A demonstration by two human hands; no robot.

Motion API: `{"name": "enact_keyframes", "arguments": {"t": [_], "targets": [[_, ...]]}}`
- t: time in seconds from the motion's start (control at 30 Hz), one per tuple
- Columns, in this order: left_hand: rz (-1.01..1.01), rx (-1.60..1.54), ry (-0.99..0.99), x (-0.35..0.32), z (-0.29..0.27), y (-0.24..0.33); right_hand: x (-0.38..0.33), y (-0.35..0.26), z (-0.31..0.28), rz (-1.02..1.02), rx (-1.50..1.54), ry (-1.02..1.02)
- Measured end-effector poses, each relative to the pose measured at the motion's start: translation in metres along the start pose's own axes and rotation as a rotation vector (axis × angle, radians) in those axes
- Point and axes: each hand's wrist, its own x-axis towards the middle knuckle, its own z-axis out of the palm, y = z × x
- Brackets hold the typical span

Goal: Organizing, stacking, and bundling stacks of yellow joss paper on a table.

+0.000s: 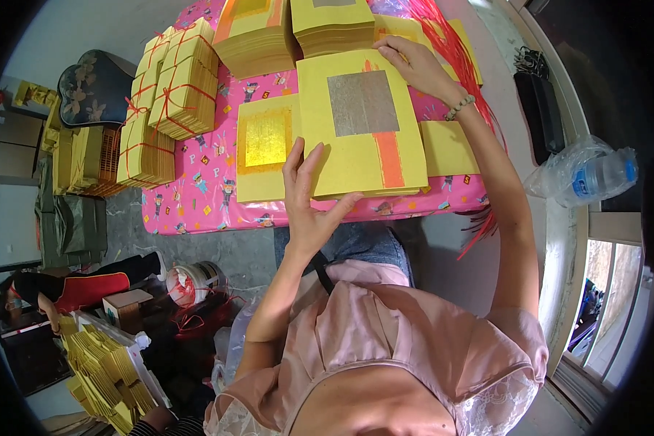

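Pink blouse (370, 327) of the person is nearest to the camera, and from it both bare arms reach forward to the table. Left hand (312, 214) is spread quite wide, with the thumb well apart from the fingers (292, 163); it is not closed around anything, but it touches the lower left corner of a yellow paper stack (349, 163). Its fingers are along the left edge, and its thumb is at the lower edge. Right hand (421, 69) has bent fingers, with the tips at the upper right corner of the same stack; I cannot tell if they pinch a sheet or only rest there. So the stack lies between the two hands, its silver square (363, 103) facing up and its orange stripe (389, 160) toward the person. Just beside it on the left is yellow paper with a gold square (267, 142), on the pink tablecloth (196, 214). Red strings (454, 54) lie near the right hand.
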Motion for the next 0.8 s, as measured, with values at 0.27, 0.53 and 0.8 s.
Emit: {"name": "enact_keyframes", "arguments": {"t": [0.27, 0.53, 0.8], "targets": [[0.274, 0.300, 0.067, 0.009, -0.008, 0.020, -0.031, 0.009, -0.008, -0.155, 0.085, 0.228], [0.386, 0.418, -0.107, 0.028, 0.016, 0.048, -0.001, 0.028, -0.002, -0.071, 0.264, 0.062], [0.360, 0.369, -0.103, 0.026, 0.021, 0.044, 0.001, 0.017, 0.003, -0.114, 0.126, 0.069]]}}
